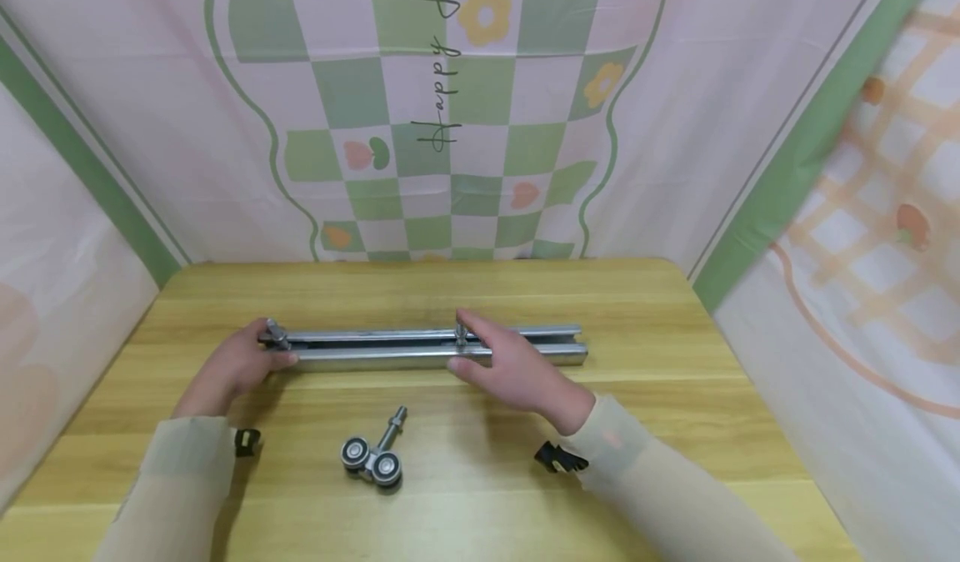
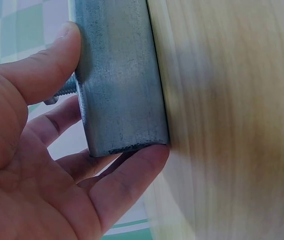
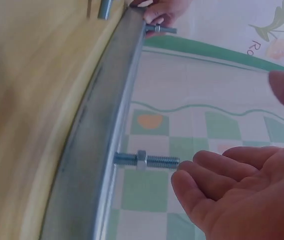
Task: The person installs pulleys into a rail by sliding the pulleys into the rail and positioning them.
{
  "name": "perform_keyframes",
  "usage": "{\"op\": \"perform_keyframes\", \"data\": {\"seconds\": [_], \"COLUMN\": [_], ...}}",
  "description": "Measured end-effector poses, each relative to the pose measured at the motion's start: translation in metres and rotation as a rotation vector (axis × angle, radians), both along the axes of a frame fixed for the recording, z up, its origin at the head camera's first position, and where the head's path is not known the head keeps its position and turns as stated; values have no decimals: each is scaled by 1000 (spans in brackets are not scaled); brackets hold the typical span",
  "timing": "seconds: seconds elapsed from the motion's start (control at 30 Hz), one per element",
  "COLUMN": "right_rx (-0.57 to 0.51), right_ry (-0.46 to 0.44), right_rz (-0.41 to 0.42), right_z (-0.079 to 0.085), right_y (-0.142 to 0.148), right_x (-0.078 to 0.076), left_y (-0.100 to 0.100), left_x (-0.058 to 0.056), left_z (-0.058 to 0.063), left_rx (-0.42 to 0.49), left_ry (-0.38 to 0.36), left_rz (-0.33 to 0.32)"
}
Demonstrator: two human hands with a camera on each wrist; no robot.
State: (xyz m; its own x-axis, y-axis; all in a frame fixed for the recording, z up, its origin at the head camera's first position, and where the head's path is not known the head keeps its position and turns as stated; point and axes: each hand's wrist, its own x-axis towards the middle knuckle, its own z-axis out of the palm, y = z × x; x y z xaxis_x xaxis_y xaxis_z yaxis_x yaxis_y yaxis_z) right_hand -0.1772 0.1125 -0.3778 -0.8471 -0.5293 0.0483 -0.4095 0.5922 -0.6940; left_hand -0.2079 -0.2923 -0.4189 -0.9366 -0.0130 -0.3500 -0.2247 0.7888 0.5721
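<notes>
A slotted metal track (image 1: 375, 360) lies crosswise on the table, slot upward. My left hand (image 1: 238, 360) grips its left end; in the left wrist view the thumb lies on the track's edge and the fingers reach around the end. Beside that hand, a threaded bolt (image 1: 277, 333) sticks up from the slot. Near mid-track rises a second bolt (image 3: 146, 160) with a nut on it. My right hand (image 1: 517, 370) is over this bolt, its thumb apart and its fingertips at the bolt's tip; whether they touch, I cannot tell. The track hides whatever the bolts are fixed to.
A loose roller trolley (image 1: 372, 460) with black-rimmed wheels and a threaded bolt lies on the wooden table (image 1: 450, 520) nearer to me. Patterned cloth (image 1: 480, 128) hangs behind the table and along both sides. Black strap buckles (image 1: 558, 459) hang at both wrists.
</notes>
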Motion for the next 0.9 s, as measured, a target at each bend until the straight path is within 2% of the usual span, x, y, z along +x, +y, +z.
{"op": "perform_keyframes", "data": {"seconds": [0.17,0.27,0.57,0.77,0.9], "right_rx": [-110,-192,-584,-711,-773], "right_ry": [-133,-259,-779,-1005,-1112], "right_rz": [27,28,49,21,-16], "right_z": [-5,-11,-33,-44,-51], "right_y": [1,2,-2,-7,-11], "right_x": [6,10,19,23,25], "left_y": [0,0,0,-1,-1], "left_x": [0,0,1,0,0], "left_z": [0,-1,0,0,0], "left_rx": [0,-1,-11,-16,-14], "left_ry": [4,8,15,22,22], "left_rz": [-4,-7,-16,-29,-25]}}
